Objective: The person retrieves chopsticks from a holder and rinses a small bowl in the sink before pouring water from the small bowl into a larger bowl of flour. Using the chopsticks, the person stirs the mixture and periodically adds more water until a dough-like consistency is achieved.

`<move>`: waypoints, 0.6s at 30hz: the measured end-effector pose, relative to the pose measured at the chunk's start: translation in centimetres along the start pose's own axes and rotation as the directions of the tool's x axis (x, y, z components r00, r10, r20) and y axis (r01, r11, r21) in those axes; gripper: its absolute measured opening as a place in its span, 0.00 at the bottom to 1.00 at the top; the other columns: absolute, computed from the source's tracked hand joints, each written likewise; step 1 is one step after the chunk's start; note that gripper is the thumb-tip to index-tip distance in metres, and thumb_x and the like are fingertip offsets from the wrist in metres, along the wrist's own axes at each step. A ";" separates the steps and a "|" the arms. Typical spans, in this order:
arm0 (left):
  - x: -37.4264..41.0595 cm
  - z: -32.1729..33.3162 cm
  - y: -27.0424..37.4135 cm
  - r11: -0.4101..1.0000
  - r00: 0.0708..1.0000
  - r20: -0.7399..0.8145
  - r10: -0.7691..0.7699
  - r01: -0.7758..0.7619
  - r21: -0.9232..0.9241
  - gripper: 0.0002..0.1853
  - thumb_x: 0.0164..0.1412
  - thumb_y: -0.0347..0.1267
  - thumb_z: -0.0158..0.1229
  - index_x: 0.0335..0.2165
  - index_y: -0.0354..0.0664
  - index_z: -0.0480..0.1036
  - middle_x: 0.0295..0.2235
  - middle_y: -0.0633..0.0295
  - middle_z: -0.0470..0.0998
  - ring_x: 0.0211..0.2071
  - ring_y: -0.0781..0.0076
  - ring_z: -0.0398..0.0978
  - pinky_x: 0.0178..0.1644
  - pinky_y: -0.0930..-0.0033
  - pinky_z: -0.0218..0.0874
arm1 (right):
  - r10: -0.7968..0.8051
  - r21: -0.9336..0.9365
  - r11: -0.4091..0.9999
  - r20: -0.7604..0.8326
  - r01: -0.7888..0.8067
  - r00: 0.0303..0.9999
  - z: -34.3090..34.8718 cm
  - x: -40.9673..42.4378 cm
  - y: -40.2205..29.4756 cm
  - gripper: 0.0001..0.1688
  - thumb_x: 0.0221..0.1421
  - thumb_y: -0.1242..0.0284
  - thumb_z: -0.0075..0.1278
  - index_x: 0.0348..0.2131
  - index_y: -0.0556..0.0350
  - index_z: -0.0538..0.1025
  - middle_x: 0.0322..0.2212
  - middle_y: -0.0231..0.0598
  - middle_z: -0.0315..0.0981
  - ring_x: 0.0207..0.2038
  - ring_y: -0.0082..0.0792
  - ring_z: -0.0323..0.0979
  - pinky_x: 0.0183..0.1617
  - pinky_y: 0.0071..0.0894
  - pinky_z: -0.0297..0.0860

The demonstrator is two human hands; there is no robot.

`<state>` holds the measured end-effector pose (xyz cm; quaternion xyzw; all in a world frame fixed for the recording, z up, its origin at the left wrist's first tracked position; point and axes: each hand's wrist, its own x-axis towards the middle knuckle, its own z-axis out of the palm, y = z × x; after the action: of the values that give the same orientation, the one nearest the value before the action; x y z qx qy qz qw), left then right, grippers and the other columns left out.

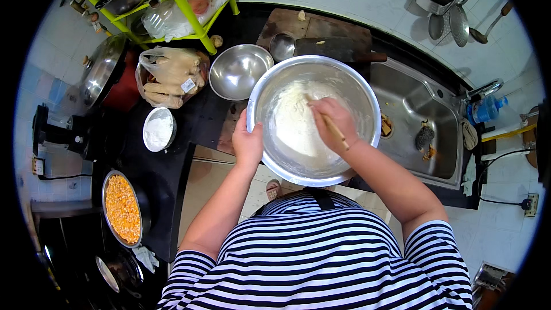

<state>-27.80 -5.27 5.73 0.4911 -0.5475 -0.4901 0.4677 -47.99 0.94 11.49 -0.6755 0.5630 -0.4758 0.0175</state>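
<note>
A large metal mixing bowl [313, 176] is in front of my body, partly over the counter edge. White flour [292, 125] covers much of its bottom, with a whitish smear on the far wall. My left hand [249, 137] grips the bowl's left rim, thumb on the near side. Inside the bowl, my right hand [333, 120] is closed around wooden chopsticks [335, 131]; their lower tips reach into the flour, and I cannot tell whether they are one or two. Left of the large bowl stands a smaller metal bowl [241, 71] with nothing visible in it.
A small bowl of white powder [158, 131] and a plastic bag of pale, long food pieces [174, 77] stand left. Nearer is a pot of orange-and-white kernels [122, 209]. Behind the mixing bowl, a cleaver [327, 48] lies on a cutting board [280, 26]. A sink [404, 94] is right.
</note>
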 end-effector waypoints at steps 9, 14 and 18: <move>-0.3 -0.1 0.0 0.999 1.000 0.004 -0.007 0.007 -0.037 0.22 0.52 0.23 0.50 0.49 0.37 0.64 0.40 0.57 0.74 0.40 0.73 0.71 0.45 0.73 0.60 | 0.002 0.136 0.981 0.702 -0.137 0.712 -7.7 -0.5 -3.0 0.05 0.51 0.75 0.47 0.28 0.56 0.74 0.25 0.42 0.70 0.27 0.43 0.70 0.31 0.35 0.67; -0.4 -0.2 -0.3 1.000 1.000 -0.023 0.016 -0.015 0.025 0.23 0.52 0.23 0.50 0.50 0.38 0.63 0.40 0.55 0.74 0.41 0.70 0.72 0.45 0.72 0.61 | 0.236 -0.305 0.949 0.525 -0.077 0.818 -10.6 0.8 0.1 0.06 0.51 0.74 0.47 0.28 0.57 0.74 0.25 0.42 0.71 0.30 0.44 0.71 0.33 0.35 0.67; -0.3 0.2 1.3 0.994 1.000 -0.006 -0.019 0.019 0.104 0.24 0.52 0.24 0.50 0.50 0.40 0.64 0.39 0.54 0.75 0.41 0.68 0.73 0.45 0.71 0.61 | 0.232 -0.048 0.972 0.379 -0.231 0.896 -6.0 0.9 2.8 0.08 0.53 0.73 0.45 0.31 0.58 0.75 0.28 0.42 0.72 0.33 0.41 0.70 0.38 0.32 0.67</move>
<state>-28.08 -4.96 7.03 0.5212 -0.5667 -0.4641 0.4380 -54.16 2.27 13.73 -0.6835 0.6254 -0.3290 0.1826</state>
